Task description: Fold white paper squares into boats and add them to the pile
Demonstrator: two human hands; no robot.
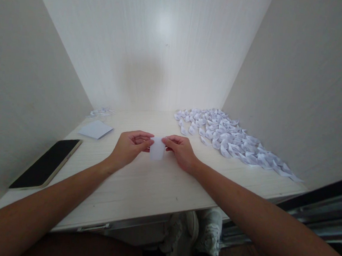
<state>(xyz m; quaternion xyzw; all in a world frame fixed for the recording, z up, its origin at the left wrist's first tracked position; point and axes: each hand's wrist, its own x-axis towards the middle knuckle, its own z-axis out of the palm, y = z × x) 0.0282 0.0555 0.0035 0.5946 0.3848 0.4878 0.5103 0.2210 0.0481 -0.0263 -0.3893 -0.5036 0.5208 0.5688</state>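
Observation:
Between my hands, near the middle of the table, is a small rectangular piece of white paper (157,150). My left hand (131,145) pinches its left edge near the top between thumb and fingers. On the other side, my right hand (181,149) grips the upper right edge the same way. The paper hangs down a little below my fingertips. To the left of my left hand lies a stack of white paper sheets (96,129). A large pile of small folded paper pieces (232,142) spreads out to the right of my right hand.
A dark-screened phone or tablet (46,163) lies at the table's left edge. Thin white paper scraps (101,112) sit in the back left corner. Pale walls close in the white table (130,195) at the back and sides. Shoes (194,232) show below its front edge.

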